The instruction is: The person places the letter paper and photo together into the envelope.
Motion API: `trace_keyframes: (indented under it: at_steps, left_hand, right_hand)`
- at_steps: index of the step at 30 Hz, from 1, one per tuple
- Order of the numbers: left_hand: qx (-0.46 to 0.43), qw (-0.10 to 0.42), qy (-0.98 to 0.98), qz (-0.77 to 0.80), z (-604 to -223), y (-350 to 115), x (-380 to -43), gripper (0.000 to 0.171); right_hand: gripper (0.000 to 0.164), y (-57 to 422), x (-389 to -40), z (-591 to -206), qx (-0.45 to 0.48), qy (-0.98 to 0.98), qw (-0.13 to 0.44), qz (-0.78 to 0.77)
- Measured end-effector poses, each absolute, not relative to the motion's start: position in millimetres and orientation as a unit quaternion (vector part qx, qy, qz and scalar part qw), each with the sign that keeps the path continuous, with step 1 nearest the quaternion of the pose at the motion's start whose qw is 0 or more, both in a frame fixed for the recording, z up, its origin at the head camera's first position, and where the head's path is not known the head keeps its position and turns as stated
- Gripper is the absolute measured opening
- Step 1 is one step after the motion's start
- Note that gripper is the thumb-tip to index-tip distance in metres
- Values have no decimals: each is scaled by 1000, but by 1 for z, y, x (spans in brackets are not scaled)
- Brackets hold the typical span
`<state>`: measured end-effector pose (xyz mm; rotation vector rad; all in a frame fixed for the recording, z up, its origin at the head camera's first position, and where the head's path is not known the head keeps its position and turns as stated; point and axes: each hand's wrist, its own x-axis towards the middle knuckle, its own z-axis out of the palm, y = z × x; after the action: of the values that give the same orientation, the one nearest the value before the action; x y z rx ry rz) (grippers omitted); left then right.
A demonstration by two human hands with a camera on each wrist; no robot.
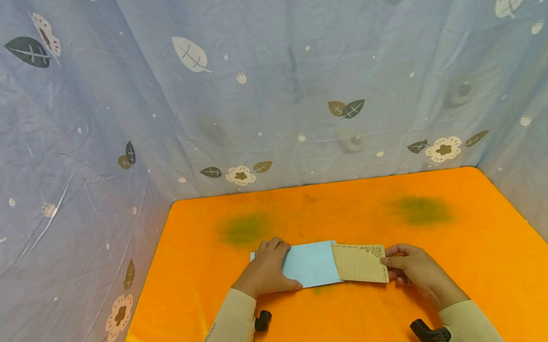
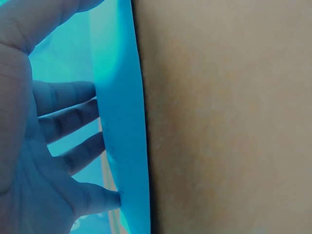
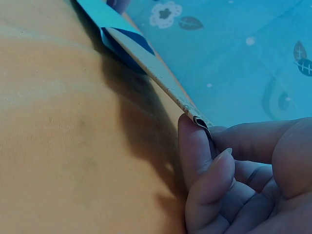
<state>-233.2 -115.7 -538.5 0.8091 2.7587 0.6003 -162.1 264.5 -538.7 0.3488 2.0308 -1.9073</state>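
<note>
Head view: patterned card partly inside a blue envelope

From where I stand, the left hand holds the envelope in its grip, with thumb on the near edge and fingers on the far edge. The right hand has its grip pinched on the outer end of the card. The card is between the two hands, over the orange bench.

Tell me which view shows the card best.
The head view shows the card best, with its lined face and decorated corner. The right wrist view catches it nearly edge-on, pinched in the right hand, one end inside the envelope. The left wrist view shows none clearly.
</note>
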Motion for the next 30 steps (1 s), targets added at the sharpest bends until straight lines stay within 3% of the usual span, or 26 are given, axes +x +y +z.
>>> trace_keyframes:
  at_steps: [30]
  left_hand:
    - [275,85,932,219,-541,-115,-231,96]
  right_hand:
    - [23,266,-164,-540,112,695,196,-683]
